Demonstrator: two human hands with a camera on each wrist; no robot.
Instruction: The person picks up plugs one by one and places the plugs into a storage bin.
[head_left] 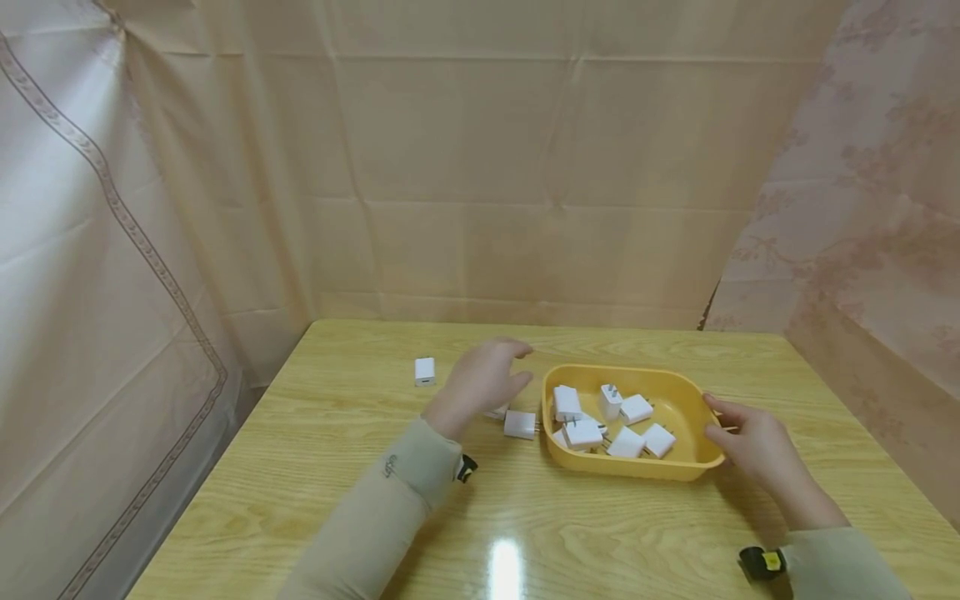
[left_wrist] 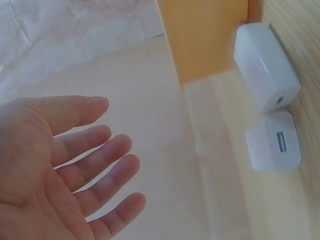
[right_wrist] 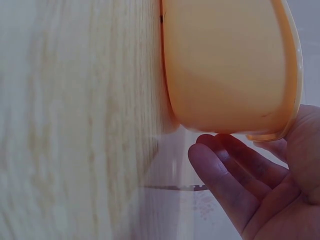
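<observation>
My left hand hovers over the table just left of a yellow plastic basin, its fingers spread and nothing in them. Close below it lie a white USB charger plug and a second one partly hidden by the wrist. The left wrist view has both: one plug against another plug, whose USB port shows. At the basin's right end, my right hand grips the rim, thumb over the edge and fingers along the outer wall. Several white plugs lie jumbled inside, mostly toward the left.
Farther left on the wooden table stands a lone white plug. A beige cloth hangs behind the table's back edge, with a pale cloth at the left and a flowered one at the right.
</observation>
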